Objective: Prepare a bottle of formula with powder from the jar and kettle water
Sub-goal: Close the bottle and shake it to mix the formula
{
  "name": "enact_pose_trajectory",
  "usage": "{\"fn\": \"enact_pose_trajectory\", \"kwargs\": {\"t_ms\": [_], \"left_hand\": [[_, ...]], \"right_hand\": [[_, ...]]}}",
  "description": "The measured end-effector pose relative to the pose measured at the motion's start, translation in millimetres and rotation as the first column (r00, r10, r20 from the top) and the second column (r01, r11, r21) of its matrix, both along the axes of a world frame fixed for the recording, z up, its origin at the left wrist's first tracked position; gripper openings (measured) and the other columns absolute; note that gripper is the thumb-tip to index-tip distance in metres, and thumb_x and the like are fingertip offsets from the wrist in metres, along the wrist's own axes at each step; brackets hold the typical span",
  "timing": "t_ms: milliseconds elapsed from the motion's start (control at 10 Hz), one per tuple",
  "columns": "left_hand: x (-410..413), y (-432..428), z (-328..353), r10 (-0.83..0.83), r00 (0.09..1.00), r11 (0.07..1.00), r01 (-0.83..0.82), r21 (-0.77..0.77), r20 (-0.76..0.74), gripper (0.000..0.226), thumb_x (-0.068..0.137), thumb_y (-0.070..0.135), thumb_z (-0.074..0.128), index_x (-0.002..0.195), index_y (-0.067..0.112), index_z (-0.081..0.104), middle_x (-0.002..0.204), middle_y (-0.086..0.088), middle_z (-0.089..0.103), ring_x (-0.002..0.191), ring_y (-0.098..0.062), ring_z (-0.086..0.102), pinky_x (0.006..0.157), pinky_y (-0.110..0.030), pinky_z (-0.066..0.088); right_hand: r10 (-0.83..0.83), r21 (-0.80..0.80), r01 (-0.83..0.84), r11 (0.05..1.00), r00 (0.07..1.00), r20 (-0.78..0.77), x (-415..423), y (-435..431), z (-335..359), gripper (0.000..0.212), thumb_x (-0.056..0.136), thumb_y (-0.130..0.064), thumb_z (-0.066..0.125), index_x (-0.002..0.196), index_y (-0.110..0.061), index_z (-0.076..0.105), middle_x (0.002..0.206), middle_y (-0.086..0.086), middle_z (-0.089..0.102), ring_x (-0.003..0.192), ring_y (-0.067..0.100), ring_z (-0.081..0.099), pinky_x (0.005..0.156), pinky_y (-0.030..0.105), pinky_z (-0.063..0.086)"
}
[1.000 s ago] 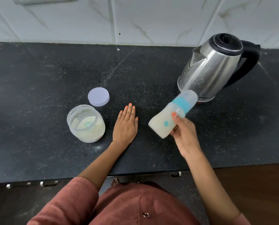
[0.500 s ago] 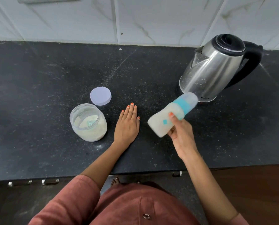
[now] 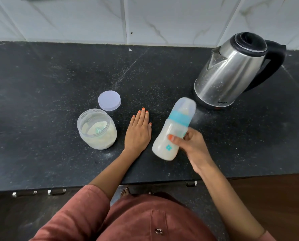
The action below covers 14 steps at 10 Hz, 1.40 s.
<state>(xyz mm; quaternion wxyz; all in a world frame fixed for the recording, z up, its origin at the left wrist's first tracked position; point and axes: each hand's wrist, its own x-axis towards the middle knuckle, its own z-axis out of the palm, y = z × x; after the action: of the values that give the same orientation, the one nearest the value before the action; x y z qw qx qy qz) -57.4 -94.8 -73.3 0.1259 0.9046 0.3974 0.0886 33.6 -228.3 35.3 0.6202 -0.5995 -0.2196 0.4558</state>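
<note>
Holding the bottle is the right hand. Its fingers are curled round the lower half, and the thumb, with orange polish, is pressed across the front. The bottle is tilted, with its base toward the person and its capped top pointing up toward the kettle. It looks lifted off the counter rather than standing on it. There's milky white liquid inside, a teal ring at the neck and a clear cap on top. The top end is a bit blurry.

The left hand lies palm down on the black counter, fingers straight and together, holding nothing. It sits between the jar and the bottle, close to both but touching neither.

The jar is open and stands upright to the left. It's clear plastic with pale powder inside, plus something teal in the powder that could be a scoop, hard to say. Its lid, round and whitish, lies flat on the counter just behind it. I can't tell if they actually touch.

The kettle is steel with a black lid and handle. It stands at the back right, spout facing left and handle out to the right, apart from the bottle. White marble-look tiles run along the back.
</note>
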Motion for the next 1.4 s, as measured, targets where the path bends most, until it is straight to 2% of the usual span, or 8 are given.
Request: {"fn": "enact_pose_trajectory", "kwargs": {"t_ms": [100, 300, 500, 700, 800, 1000, 1200, 1400], "left_hand": [[-0.4, 0.1, 0.5, 0.002, 1.0, 1.0, -0.002, 0.008, 0.021, 0.049, 0.1, 0.025, 0.023, 0.145, 0.006, 0.014, 0.155, -0.008, 0.011, 0.143, -0.02, 0.009, 0.115, -0.031, 0.003], [-0.3, 1.0, -0.6, -0.014, 1.0, 1.0, 0.014, -0.006, 0.003, 0.05, 0.1, 0.025, 0.023, 0.145, 0.006, 0.011, 0.155, -0.009, 0.009, 0.143, -0.02, 0.007, 0.115, -0.031, 0.001], [-0.3, -0.1, 0.9, -0.003, 1.0, 1.0, 0.002, 0.009, 0.029, 0.049, 0.1, 0.025, 0.024, 0.145, 0.005, 0.016, 0.154, -0.01, 0.013, 0.143, -0.021, 0.011, 0.115, -0.032, 0.004], [0.2, 0.9, -0.9, 0.001, 1.0, 1.0, -0.001, 0.011, 0.0, 0.05, 0.1, 0.026, 0.022, 0.145, 0.007, 0.012, 0.155, -0.008, 0.01, 0.143, -0.019, 0.008, 0.115, -0.03, 0.002], [-0.3, 0.9, 0.5, -0.001, 1.0, 1.0, 0.0, 0.011, 0.02, 0.049, 0.1, 0.025, 0.023, 0.145, 0.006, 0.014, 0.155, -0.009, 0.011, 0.143, -0.02, 0.009, 0.115, -0.031, 0.003], [0.2, 0.8, -0.6, -0.006, 1.0, 1.0, 0.006, 0.003, 0.007, 0.05, 0.1, 0.025, 0.024, 0.145, 0.006, 0.014, 0.155, -0.009, 0.011, 0.143, -0.02, 0.009, 0.115, -0.032, 0.004], [-0.3, 0.8, 0.9, -0.009, 1.0, 1.0, 0.009, 0.006, 0.013, 0.05, 0.1, 0.025, 0.022, 0.145, 0.006, 0.013, 0.155, -0.009, 0.01, 0.143, -0.02, 0.008, 0.115, -0.031, 0.003], [0.2, 1.7, -0.5, -0.013, 1.0, 1.0, 0.013, -0.001, -0.013, 0.05, 0.1, 0.025, 0.022, 0.145, 0.007, 0.011, 0.155, -0.009, 0.008, 0.143, -0.02, 0.007, 0.115, -0.031, 0.001]], "right_hand": [[-0.244, 0.102, 0.27, 0.957, 0.945, -0.216, 12.5, 10.0, 3.6, 0.025, 0.068, -0.021, 0.064, 0.093, -0.021, 0.06, 0.082, -0.009, 0.072, 0.08, 0.003, 0.067, 0.068, 0.02, 0.056], [0.059, -0.011, -0.058, 0.998, 0.995, 0.083, -1.7, 1.8, 5.5, 0.032, 0.061, -0.008, 0.073, 0.09, -0.017, 0.063, 0.076, -0.011, 0.073, 0.077, 0.001, 0.067, 0.068, 0.02, 0.054], [-0.326, 0.111, 0.365, 0.924, 0.907, -0.266, 17.5, 12.2, 7.6, 0.028, 0.076, -0.02, 0.062, 0.104, -0.021, 0.057, 0.097, -0.008, 0.066, 0.091, 0.006, 0.064, 0.074, 0.02, 0.056], [0.037, -0.004, -0.037, 0.999, 0.998, 0.042, 7.1, -3.0, 2.8, 0.032, 0.052, -0.02, 0.073, 0.084, -0.019, 0.067, 0.077, -0.008, 0.074, 0.077, 0.004, 0.068, 0.071, 0.027, 0.053], [-0.158, 0.145, 0.196, 0.97, 0.959, -0.235, 17.9, 4.7, 2.4, 0.054, 0.038, -0.039, 0.085, 0.086, -0.021, 0.068, 0.082, -0.008, 0.074, 0.081, 0.005, 0.069, 0.069, 0.024, 0.057], [0.04, 0.016, -0.04, 0.999, 0.999, 0.036, 6.2, -1.3, 1.8, 0.045, 0.049, -0.019, 0.083, 0.089, -0.019, 0.064, 0.078, -0.009, 0.073, 0.08, 0.006, 0.067, 0.079, 0.032, 0.057], [-0.19, 0.176, 0.233, 0.957, 0.955, -0.229, 18.0, 7.4, -2.9, 0.077, 0.026, -0.053, 0.087, 0.094, -0.023, 0.064, 0.087, -0.009, 0.073, 0.085, 0.004, 0.068, 0.067, 0.02, 0.055], [0.123, 0.003, -0.123, 0.992, 0.989, 0.077, 4.1, -3.2, 1.9, 0.042, 0.051, -0.022, 0.081, 0.09, -0.021, 0.064, 0.082, -0.01, 0.074, 0.084, 0.008, 0.067, 0.078, 0.03, 0.056]]}}
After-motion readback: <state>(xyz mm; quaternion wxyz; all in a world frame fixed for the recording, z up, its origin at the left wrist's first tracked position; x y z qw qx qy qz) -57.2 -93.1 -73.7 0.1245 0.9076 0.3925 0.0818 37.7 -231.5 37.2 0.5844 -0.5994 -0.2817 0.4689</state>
